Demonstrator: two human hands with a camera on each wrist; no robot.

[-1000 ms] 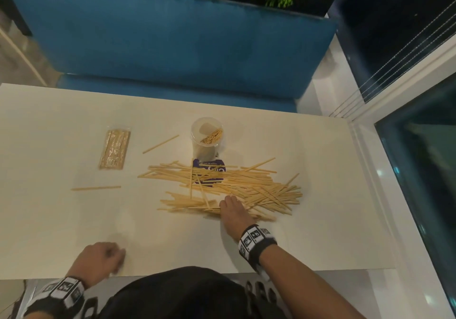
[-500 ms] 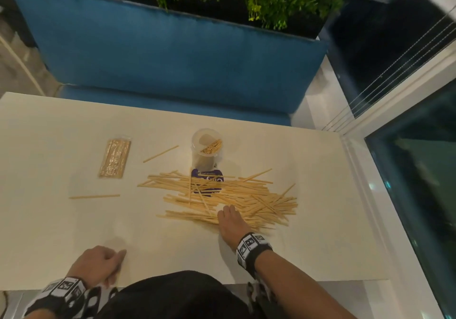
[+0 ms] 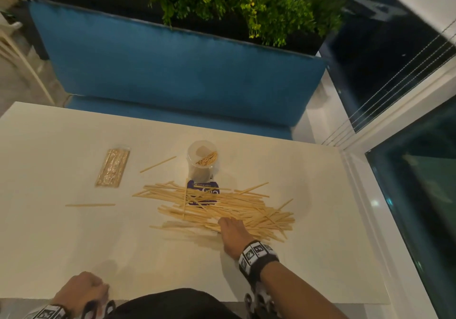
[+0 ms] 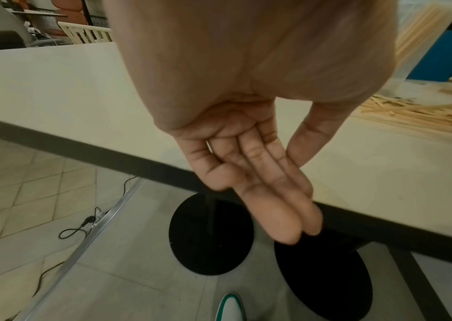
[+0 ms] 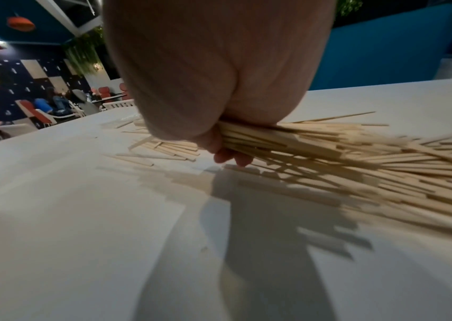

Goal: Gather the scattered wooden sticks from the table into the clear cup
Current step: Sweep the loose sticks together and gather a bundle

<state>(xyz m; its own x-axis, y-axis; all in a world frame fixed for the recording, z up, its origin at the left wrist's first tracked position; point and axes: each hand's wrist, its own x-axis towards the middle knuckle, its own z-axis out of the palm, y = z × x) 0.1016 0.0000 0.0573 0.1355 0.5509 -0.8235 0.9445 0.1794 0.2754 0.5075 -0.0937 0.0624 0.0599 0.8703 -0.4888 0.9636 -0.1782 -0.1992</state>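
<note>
A heap of wooden sticks point(image 3: 222, 205) lies mid-table, just in front of the clear cup point(image 3: 202, 163), which stands upright with a few sticks inside. My right hand point(image 3: 232, 232) rests on the near edge of the heap. In the right wrist view its fingers point(image 5: 230, 155) curl under a bundle of sticks point(image 5: 287, 139). My left hand point(image 3: 81, 290) sits at the table's near edge, left of my body. It holds nothing, and the left wrist view shows its fingers point(image 4: 268, 195) straight and together. Single sticks lie apart at left point(image 3: 90, 205) and beside the cup point(image 3: 158, 164).
A wrapped packet of sticks point(image 3: 113, 168) lies at the far left of the white table point(image 3: 333, 232). A purple card point(image 3: 204, 187) sits under the heap, in front of the cup. A blue bench point(image 3: 172, 71) runs behind the table, and a window frame point(image 3: 370, 195) borders it on the right.
The head view has tilted up towards the bench. My right hand stays at the heap's near edge. My left hand has drawn slightly back towards the table's near edge.
</note>
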